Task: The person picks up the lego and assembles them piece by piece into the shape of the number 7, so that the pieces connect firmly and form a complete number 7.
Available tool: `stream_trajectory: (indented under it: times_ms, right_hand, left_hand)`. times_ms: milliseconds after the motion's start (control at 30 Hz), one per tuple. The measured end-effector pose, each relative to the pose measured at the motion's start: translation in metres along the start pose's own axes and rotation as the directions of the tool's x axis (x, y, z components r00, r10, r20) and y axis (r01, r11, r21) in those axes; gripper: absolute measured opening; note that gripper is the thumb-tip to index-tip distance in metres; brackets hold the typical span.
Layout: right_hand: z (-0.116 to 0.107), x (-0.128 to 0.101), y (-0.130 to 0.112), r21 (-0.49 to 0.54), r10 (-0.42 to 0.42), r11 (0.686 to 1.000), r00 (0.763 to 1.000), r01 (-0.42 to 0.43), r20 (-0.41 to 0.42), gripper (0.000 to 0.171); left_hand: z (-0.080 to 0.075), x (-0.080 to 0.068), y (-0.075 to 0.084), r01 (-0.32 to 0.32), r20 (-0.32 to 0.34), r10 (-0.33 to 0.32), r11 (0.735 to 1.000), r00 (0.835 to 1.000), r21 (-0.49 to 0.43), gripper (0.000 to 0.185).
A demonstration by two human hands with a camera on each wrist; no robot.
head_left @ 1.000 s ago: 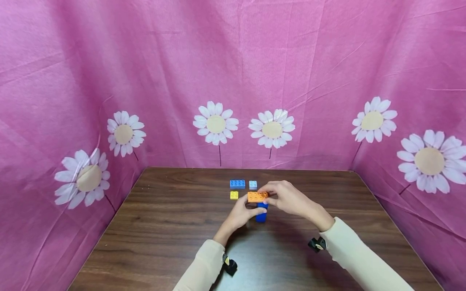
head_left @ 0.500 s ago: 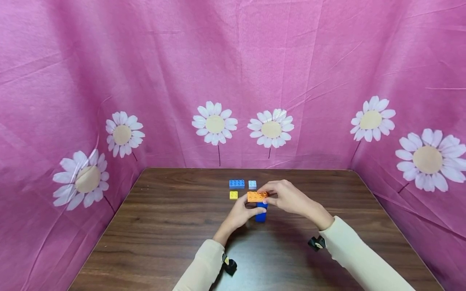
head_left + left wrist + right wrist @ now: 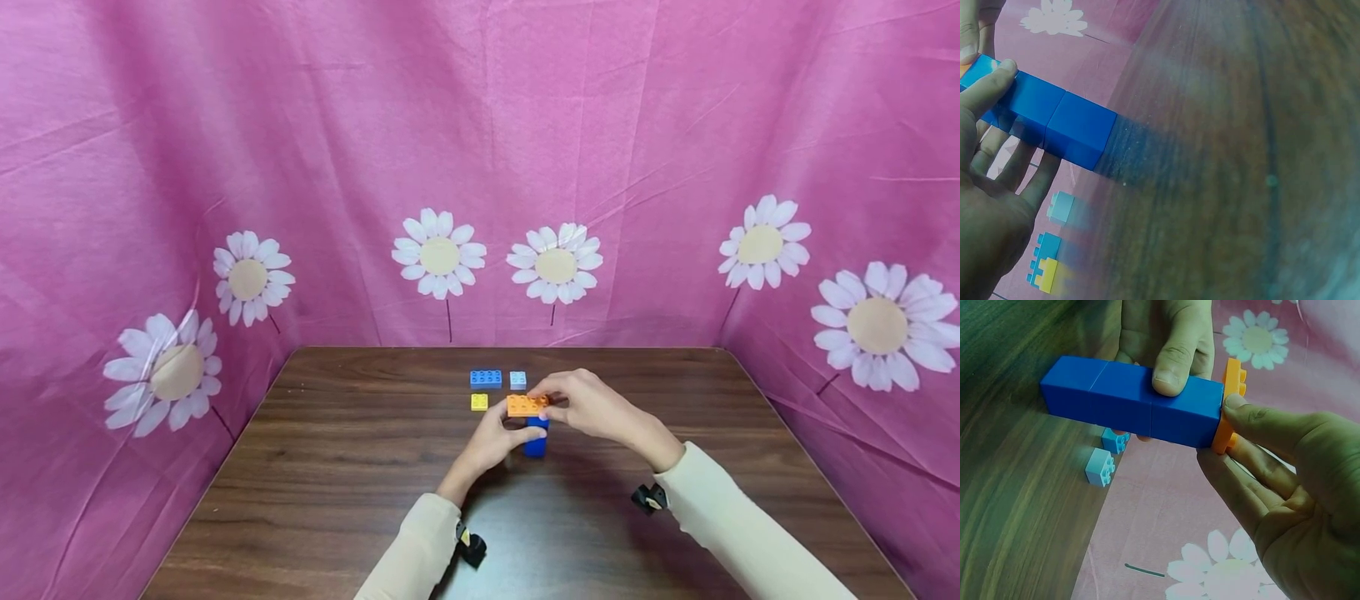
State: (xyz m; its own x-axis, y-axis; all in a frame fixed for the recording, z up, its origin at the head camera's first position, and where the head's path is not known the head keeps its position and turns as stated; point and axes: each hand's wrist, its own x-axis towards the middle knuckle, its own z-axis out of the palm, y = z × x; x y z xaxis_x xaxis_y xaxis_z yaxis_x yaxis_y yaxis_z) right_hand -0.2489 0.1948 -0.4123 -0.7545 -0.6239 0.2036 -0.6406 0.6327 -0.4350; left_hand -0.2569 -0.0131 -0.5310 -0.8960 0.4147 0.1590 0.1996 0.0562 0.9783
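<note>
A tower of stacked blue bricks stands on the wooden table, with a flat orange brick across its top. My left hand grips the tower, its thumb on one side and its fingers behind. My right hand pinches the right end of the orange brick between thumb and fingers. The left wrist view shows the blue tower in my left hand, the thumb pressed on its side.
Three loose bricks lie just beyond the tower: a blue one, a light blue one and a yellow one. Pink cloth with daisies walls the table at the back and both sides.
</note>
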Motion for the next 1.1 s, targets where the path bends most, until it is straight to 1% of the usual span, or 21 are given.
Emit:
stream_trajectory:
  times_ms: [400,667,800,933,1100]
  right_hand:
    - [0.000,0.001,-0.002,-0.019,-0.008,1.000,1.000,0.008,-0.015,0.026]
    - [0.002,0.001,0.000,-0.001,0.001,1.000,1.000,-0.001,-0.017,0.023]
    - [0.004,0.000,-0.002,-0.019,0.039,0.999,0.999,-0.040,-0.031,0.023]
    - [0.005,0.000,-0.007,-0.086,0.082,0.993,0.995,-0.087,-0.054,0.021]
    - [0.004,0.003,-0.016,-0.152,0.149,0.976,0.986,-0.159,-0.075,0.018]
  left_hand:
    - [0.000,0.000,0.000,0.010,-0.001,-0.010,1.000,1.000,-0.003,0.047]
    - [0.000,-0.001,-0.001,0.028,-0.007,-0.028,1.000,1.000,-0.003,0.048]
    - [0.000,-0.001,-0.002,0.028,-0.008,-0.028,1.000,1.000,-0.014,0.048]
    - [0.000,-0.001,-0.002,0.027,-0.011,-0.027,0.999,1.000,-0.021,0.047]
    - [0.001,0.000,-0.001,0.009,-0.010,-0.009,1.000,1.000,-0.022,0.045]
